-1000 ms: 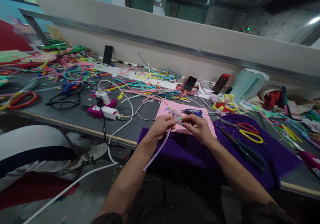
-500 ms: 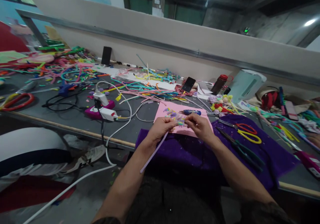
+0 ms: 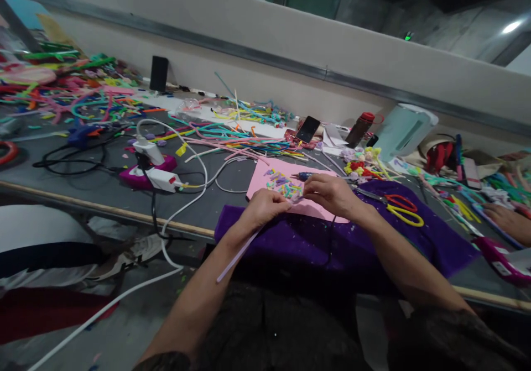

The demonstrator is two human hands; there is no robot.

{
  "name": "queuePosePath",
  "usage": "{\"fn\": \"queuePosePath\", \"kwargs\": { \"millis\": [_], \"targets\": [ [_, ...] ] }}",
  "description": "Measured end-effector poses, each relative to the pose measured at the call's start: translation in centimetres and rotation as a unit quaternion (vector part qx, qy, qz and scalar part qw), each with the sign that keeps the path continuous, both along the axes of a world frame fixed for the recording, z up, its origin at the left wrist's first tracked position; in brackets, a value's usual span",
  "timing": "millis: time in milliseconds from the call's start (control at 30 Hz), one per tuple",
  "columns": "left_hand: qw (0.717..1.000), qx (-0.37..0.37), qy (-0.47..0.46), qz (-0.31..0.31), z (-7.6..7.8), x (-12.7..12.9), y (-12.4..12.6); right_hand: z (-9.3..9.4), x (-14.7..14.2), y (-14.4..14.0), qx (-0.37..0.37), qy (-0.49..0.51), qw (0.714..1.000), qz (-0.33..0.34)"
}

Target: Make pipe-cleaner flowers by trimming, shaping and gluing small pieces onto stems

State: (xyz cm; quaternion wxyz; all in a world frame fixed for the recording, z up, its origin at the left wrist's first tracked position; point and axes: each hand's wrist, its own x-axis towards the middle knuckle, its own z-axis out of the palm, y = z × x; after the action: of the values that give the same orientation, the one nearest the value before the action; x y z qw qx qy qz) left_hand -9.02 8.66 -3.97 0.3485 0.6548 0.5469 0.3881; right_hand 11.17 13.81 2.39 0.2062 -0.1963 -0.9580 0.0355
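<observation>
A lilac pipe cleaner (image 3: pixel 237 257) hangs out of my left hand (image 3: pixel 267 208), its long end trailing down beside my wrist. The thumb and fingers of that hand are pinched on it. My right hand (image 3: pixel 329 194) is closed in a pinch close by, at a small lilac tip showing between both sets of fingers. Both hands are over the front part of a pink sheet (image 3: pixel 259 180). Short cut pieces (image 3: pixel 282 182) in purple, yellow and mint lie on the sheet just behind my fingers. A blue-handled pen-like tool (image 3: pixel 305 176) lies behind my right hand, partly covered by it.
Under the sheet is a purple cloth (image 3: pixel 257 244), with red-and-yellow-handled scissors (image 3: pixel 400 208) on its right. A power strip (image 3: pixel 174 163) with a white cable (image 3: pixel 182 221) stands left. Behind lie many pipe cleaners (image 3: pixel 232 144), a phone (image 3: pixel 308 130) and a bottle (image 3: pixel 360 130). Another person's hand (image 3: pixel 508 221) is far right.
The view has tilted downward and shifted. My right hand has turned so its back shows more, and both hands have come nearer the sheet's front edge. Pliers seen before are now hidden behind my right forearm.
</observation>
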Motion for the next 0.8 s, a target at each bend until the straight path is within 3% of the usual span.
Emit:
{"fn": "queuePosePath", "kwargs": {
  "millis": [300,800],
  "targets": [
    [1.000,-0.004,-0.008,-0.002,-0.1,0.2,-0.1,0.5,-0.8,-0.5,0.042,-0.037,0.998,0.027],
    [0.999,-0.019,-0.026,0.004,0.2,0.4,-0.3,0.5,-1.2,-0.7,0.043,-0.078,0.996,0.027]
  ]
}}
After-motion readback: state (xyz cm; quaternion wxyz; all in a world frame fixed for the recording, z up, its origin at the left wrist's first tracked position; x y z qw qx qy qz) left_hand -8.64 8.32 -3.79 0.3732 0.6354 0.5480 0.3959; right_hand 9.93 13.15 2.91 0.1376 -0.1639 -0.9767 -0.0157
